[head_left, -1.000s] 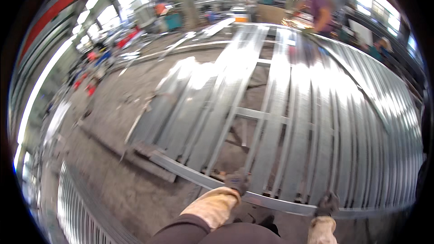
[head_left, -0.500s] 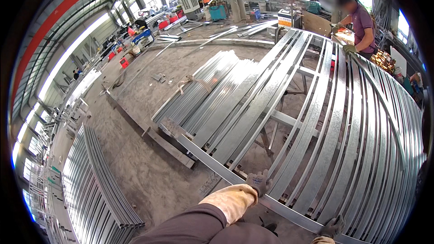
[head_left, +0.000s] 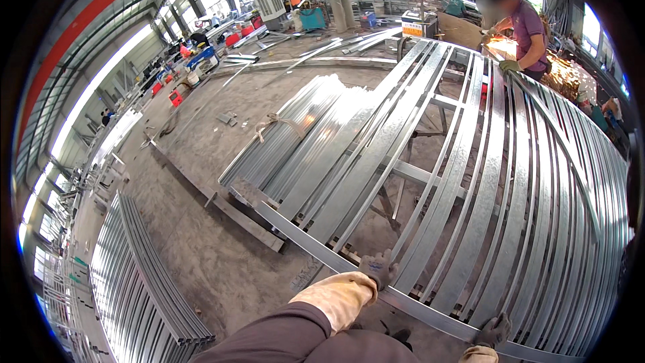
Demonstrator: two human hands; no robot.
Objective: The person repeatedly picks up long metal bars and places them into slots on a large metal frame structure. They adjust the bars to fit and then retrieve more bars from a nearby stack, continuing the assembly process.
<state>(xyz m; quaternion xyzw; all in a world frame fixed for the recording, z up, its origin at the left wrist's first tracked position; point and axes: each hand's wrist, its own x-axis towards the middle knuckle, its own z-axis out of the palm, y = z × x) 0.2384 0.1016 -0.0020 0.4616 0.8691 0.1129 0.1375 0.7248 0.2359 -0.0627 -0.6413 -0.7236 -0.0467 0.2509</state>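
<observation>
My left hand (head_left: 378,269), in a grey work glove, is curled over the near rail (head_left: 421,308) of a large metal frame, close to the end of a thin tube. Further right along that rail lies my right hand (head_left: 495,331), also gloved, with its fingers stretched out beside the slat ends. Long galvanized steel slats (head_left: 482,212) and thinner tubes run side by side across the frame, away from me. One bar (head_left: 563,150) lies slantwise over those on the right.
At the far right a co-worker (head_left: 529,33) stands amid bright sparks, a gloved hand on the frame's far end. A tied bundle of profiles (head_left: 295,138) lies beside the frame. Stacked channels (head_left: 144,265) and a long beam (head_left: 205,195) occupy the floor to the left.
The view has shifted slightly, moving the scene a little left. My right hand has come further into view with its fingers more extended; my left stays at the rail. The sparks look brighter.
</observation>
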